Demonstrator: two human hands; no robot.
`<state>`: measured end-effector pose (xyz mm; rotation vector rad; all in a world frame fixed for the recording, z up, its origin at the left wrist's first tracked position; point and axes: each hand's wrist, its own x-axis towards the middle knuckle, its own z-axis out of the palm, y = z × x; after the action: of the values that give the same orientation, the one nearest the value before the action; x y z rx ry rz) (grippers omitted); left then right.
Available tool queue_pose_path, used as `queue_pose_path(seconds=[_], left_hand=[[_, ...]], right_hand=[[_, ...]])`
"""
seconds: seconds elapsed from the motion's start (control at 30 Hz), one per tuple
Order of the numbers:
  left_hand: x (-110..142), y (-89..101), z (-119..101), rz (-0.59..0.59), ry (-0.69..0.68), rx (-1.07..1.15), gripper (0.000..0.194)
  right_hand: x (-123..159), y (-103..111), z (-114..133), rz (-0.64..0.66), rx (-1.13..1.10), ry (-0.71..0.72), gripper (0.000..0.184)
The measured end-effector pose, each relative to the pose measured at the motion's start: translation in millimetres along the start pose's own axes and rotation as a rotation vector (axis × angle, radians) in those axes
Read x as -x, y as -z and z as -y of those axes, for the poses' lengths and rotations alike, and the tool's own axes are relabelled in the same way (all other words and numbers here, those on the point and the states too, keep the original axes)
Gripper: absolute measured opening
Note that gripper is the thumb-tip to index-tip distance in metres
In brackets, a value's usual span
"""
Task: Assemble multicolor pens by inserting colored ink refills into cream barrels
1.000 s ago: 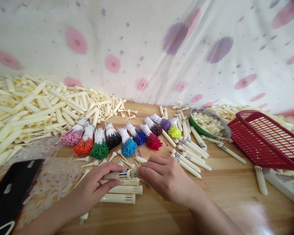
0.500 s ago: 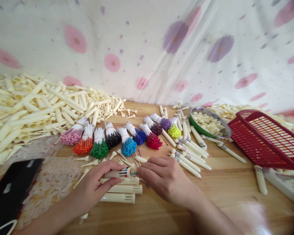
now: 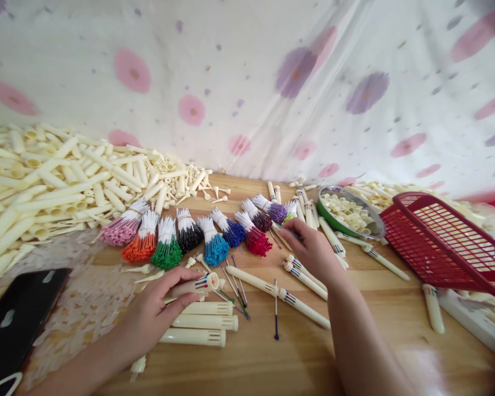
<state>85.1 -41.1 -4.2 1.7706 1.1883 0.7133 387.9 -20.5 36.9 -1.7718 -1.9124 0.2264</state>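
My left hand (image 3: 165, 302) is closed around a cream multicolour pen barrel (image 3: 198, 284), thumb below and fingers above. Coloured sliders show at its open end, which faces right. More cream barrels (image 3: 206, 322) lie just under that hand. My right hand (image 3: 309, 247) is bent with its fingertips together beside the yellow-green bundle of refills (image 3: 291, 209). A teal bit shows between its fingers; the rest is hidden. Bundles of white-stemmed refills with coloured ends, such as red (image 3: 258, 241) and light blue (image 3: 215, 248), stand in a row beyond. Loose refills (image 3: 240, 289) lie between my hands.
Cream tubes (image 3: 58, 181) are heaped at the left, above clear plastic bits (image 3: 82, 308) and a black phone (image 3: 20, 324). A green-sided metal bowl (image 3: 334, 220) of cream parts and a red basket (image 3: 441, 242) stand at the right. Pens (image 3: 305, 308) lie across the middle.
My right hand has moved away from the barrel's open end, up and right to the yellow-green bundle. Pens and loose refills it covered now show. My left hand still holds the barrel.
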Motion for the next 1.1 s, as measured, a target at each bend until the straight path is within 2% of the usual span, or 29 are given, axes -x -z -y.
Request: queue_pose_path(seconds=[0.1,0.17,0.3,0.47,0.6,0.7,0.87,1.1], left_hand=[[0,-2.1,0,-0.016,0.048,0.057,0.023],[0,-2.7,0,-0.024,0.068,0.08,0.024],[-1,-1.5,1,0.005,0.064,0.047,0.024],[-1,-1.5,5,0.013,0.058,0.07,0.025],[0,-1.0,5,0.021,0.063,0.047,0.026],[0,0.7,1,0.004,0.062,0.009,0.025],[0,1.7,-3,0.007,0.051,0.022,0.023],[0,-0.1,0,0.008,0.067,0.024,0.024]], right_hand=[[-9,-8,-22,-0.052,0.008,-0.2,0.031],[-13,-16,-32,-0.082,0.046,-0.257,0.033],[-19,-32,-33,-0.078,0.095,-0.246,0.031],[-36,-48,-18,0.046,0.147,-0.203,0.025],[-58,-51,-16,0.12,0.15,-0.254,0.023],[-74,-47,-22,0.202,0.065,-0.274,0.011],[-82,-42,-36,0.325,-0.206,-0.308,0.022],[-65,-53,-50,0.271,-0.581,-0.387,0.027]])
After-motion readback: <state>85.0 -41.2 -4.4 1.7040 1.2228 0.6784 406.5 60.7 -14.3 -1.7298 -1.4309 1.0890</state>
